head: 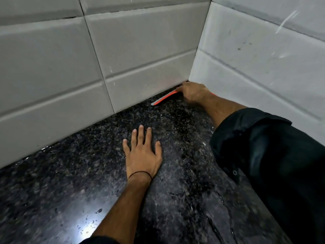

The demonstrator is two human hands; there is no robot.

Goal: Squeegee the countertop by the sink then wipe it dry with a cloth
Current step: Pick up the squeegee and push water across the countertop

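Water drops (pixel 98 211) lie on the near dark countertop (pixel 52 199). Farther, the left hand (pixel 142 154) rests flat on it, fingers straight (a thin black band (pixel 139 173) at the wrist). In the far right corner the right hand (pixel 193 92) grasps the orange squeegee (pixel 165 99), beside the tiled wall (pixel 140 50).

Corner closed on two sides: back wall (pixel 140 50) and side wall (pixel 263 59) meet the countertop (pixel 61 191), with the right hand (pixel 193 92) gripping the squeegee (pixel 165 99) right in that corner. Left hand (pixel 143 155) lies flat mid-counter; dark sleeve (pixel 272 155) covers the strip along the side wall. Open passage: wet surface left of the left hand, bounded only by the back wall.
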